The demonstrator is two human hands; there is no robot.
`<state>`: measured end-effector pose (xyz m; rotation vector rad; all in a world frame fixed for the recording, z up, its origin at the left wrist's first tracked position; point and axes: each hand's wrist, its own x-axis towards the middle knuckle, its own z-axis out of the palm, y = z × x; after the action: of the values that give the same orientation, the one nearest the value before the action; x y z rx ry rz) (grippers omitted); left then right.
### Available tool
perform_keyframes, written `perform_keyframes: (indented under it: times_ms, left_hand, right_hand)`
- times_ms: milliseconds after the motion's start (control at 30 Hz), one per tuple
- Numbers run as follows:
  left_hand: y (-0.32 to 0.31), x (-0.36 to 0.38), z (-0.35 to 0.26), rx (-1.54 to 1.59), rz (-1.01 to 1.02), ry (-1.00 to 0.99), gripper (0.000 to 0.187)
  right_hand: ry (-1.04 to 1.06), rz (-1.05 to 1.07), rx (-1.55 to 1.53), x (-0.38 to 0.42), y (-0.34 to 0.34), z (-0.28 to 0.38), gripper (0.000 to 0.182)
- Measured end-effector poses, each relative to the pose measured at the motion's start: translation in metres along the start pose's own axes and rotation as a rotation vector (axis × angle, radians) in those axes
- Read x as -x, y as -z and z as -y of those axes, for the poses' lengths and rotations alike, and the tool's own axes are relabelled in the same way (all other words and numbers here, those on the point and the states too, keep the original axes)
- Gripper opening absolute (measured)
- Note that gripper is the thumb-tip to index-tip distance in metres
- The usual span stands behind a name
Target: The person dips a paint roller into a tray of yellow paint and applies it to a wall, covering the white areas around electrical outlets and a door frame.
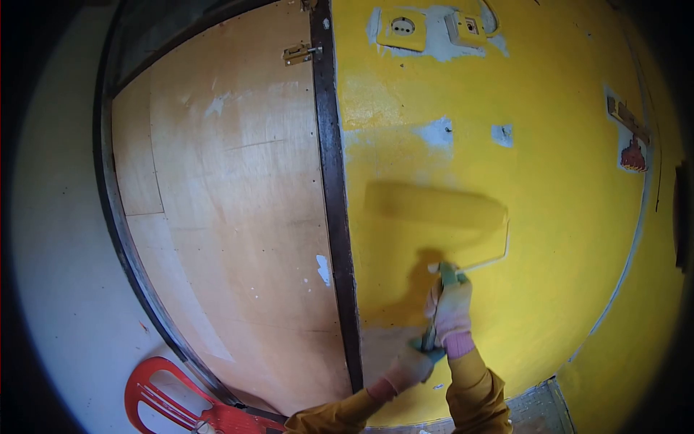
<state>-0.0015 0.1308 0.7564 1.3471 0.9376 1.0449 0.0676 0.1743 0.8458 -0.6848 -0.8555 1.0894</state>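
Paint roller [439, 205] above right hand [452, 304], left hand [413, 364] lower (gloved pair), clasped around handle [431, 334].

Yellow paint roller [435, 205], slightly tilted, blurred

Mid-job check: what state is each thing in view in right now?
Paint roller: yellow, blurred, up at the wall
Left hand: gloved, closed on the handle
Right hand: gloved, closed on the handle, higher up
Wall: mostly yellow, some pale patches
Wooden door: appears shut
Door bolt: too small to tell
Socket: nothing plugged in
Red chair: partly out of frame
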Motion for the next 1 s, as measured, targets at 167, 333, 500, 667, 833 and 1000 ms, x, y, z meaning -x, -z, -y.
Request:
perform_keyframes:
  times_ms: [167, 333, 500, 667, 833, 1000]
  left_hand:
    - [0.028, -0.006, -0.056, -0.052, 0.133, -0.211, 0.010]
    - [0.020, 0.013, -0.047, 0.248, 0.180, -0.036, 0.012]
    - [0.026, -0.010, -0.097, 0.282, 0.174, -0.166, 0.014]
    - [0.023, -0.004, -0.065, 0.270, 0.145, -0.134, 0.014]
    - [0.026, 0.001, -0.059, -0.043, 0.100, -0.413, 0.016]
    - [0.043, -0.022, -0.113, 0.370, 0.302, -0.126, 0.016]
  right_hand:
    - [0.180, 0.054, -0.076, -0.008, -0.044, 0.044, 0.019]
    - [0.191, 0.077, 0.021, 0.008, -0.037, 0.040, 0.019]
    - [0.249, 0.112, 0.003, -0.023, -0.069, 0.074, 0.018]
    - [0.201, 0.133, 0.026, -0.012, -0.057, 0.053, 0.019]
    - [0.129, 0.114, 0.039, -0.014, -0.060, 0.049, 0.020]
    - [0.304, 0.146, 0.060, -0.029, -0.090, 0.080, 0.020]
